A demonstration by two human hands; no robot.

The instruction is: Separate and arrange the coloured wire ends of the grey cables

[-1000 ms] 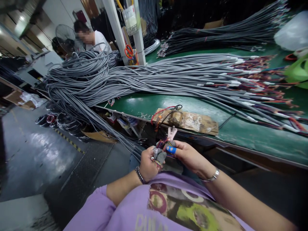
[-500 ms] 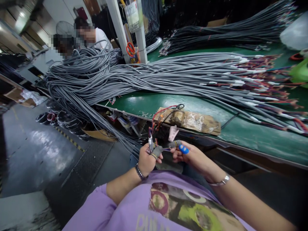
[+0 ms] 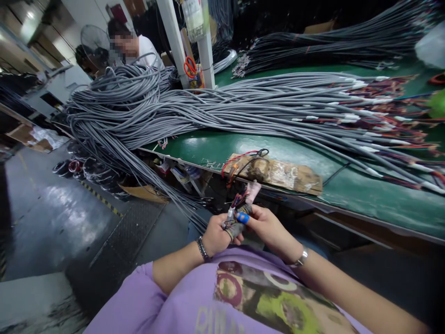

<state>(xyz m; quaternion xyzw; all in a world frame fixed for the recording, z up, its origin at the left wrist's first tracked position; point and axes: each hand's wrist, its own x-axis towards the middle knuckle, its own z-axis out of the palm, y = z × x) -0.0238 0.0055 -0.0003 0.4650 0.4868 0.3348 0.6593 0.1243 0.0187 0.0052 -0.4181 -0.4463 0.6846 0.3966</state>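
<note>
My left hand [image 3: 216,237] is closed round the end of a grey cable [image 3: 233,214] with coloured wire tips, held just below the table's front edge. A grey finger cot covers its thumb. My right hand [image 3: 267,228] is pinched on the same wire tips from the right, with a blue cot [image 3: 243,218] on one finger. The two hands touch. The cable runs away down to the left toward a hanging bundle.
A big heap of grey cables [image 3: 194,109] lies across the green table [image 3: 365,195]. A taped cardboard piece [image 3: 278,174] sits at the table edge. White posts [image 3: 205,46] carry orange scissors [image 3: 189,67]. Another person [image 3: 134,46] sits at the back left.
My hands, apart half a second ago with the wires stretched between them, have come together again on the cable end. The view has shifted slightly.
</note>
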